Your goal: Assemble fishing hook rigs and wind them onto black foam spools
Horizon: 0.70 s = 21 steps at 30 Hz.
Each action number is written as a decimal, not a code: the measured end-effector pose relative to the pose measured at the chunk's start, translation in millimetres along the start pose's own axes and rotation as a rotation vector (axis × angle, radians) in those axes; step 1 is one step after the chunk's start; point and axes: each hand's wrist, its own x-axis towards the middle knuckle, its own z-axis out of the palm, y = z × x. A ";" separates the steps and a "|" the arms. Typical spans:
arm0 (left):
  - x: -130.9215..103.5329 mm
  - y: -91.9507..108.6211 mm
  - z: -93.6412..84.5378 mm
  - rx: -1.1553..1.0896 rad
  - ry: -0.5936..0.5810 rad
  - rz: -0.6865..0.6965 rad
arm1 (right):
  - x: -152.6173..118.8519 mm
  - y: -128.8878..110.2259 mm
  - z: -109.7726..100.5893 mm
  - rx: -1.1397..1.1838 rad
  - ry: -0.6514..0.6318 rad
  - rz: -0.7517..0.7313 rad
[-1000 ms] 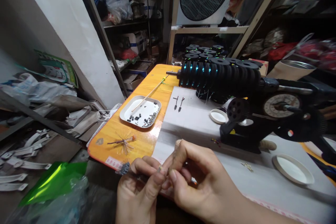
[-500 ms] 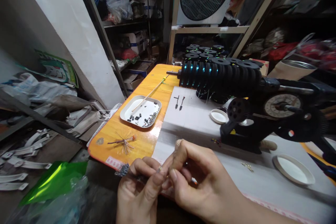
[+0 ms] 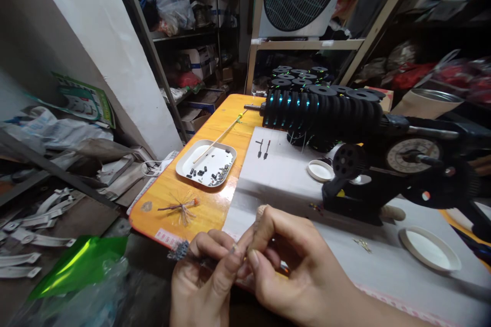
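Observation:
My left hand (image 3: 213,268) and my right hand (image 3: 287,260) meet fingertip to fingertip over the table's front edge. Both are closed in a pinch around something very small that the fingers mostly hide. A grey, bristly bundle (image 3: 178,250) pokes out to the left of my left hand; whether it is held there I cannot tell. Below the right fingers shows a small orange and white bit (image 3: 284,265). On the wood just beyond lies a spread bunch of thin wires or threads (image 3: 183,206) with an orange tip.
A white tray (image 3: 179,171) holds small black and metal parts and a thin wooden stick (image 3: 215,140). At the right stands a black winding machine (image 3: 322,107) with ridged spools. Shallow white dishes (image 3: 429,248) and small brass-coloured pieces (image 3: 362,245) lie on the white board (image 3: 261,189).
Hardly anything differs. My hands stay pinched together in the same place, with only slight finger movement and a tiny shift of the view.

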 end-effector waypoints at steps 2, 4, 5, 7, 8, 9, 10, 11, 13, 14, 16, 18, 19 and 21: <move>-0.2 -1.7 -1.7 0.020 -0.009 0.020 | -0.7 0.3 -0.5 0.007 0.006 -0.005; -0.1 -3.8 -4.7 0.028 -0.031 0.039 | -1.5 -0.1 -2.0 0.019 -0.004 -0.006; 0.4 -4.9 -6.8 0.028 -0.047 0.047 | -1.6 -0.6 -3.1 0.021 -0.016 -0.001; 2.4 -6.9 -12.8 0.058 -0.067 0.094 | -0.7 -1.6 -5.7 0.008 -0.044 0.009; 4.2 -7.6 -16.3 0.089 -0.070 0.136 | 0.4 -1.8 -7.0 0.004 -0.057 0.014; 6.3 -8.1 -20.0 0.131 -0.085 0.188 | 1.7 -1.6 -8.2 0.012 -0.064 0.016; 8.5 -8.4 -23.4 0.181 -0.106 0.246 | 3.1 -1.1 -9.2 0.029 -0.066 0.014; 10.7 -8.6 -26.1 0.234 -0.139 0.304 | 4.4 -0.4 -9.9 0.047 -0.068 0.012; 13.6 -8.9 -28.7 0.293 -0.184 0.389 | 6.4 0.9 -10.6 0.060 -0.072 0.010; 14.1 -9.0 -28.4 0.299 -0.174 0.407 | 6.9 1.3 -10.5 0.048 -0.071 0.012; 12.7 -8.9 -25.2 0.277 -0.108 0.401 | 6.6 1.6 -10.0 0.025 -0.089 0.011; 9.0 -7.5 -21.2 0.242 -0.085 0.381 | 5.1 1.5 -9.2 0.024 -0.122 0.001; 6.8 -6.0 -19.8 0.220 -0.107 0.371 | 4.3 1.5 -9.0 0.021 -0.140 -0.009; 2.6 -1.0 -20.2 0.143 -0.177 0.320 | 3.0 1.8 -9.0 -0.012 -0.166 -0.059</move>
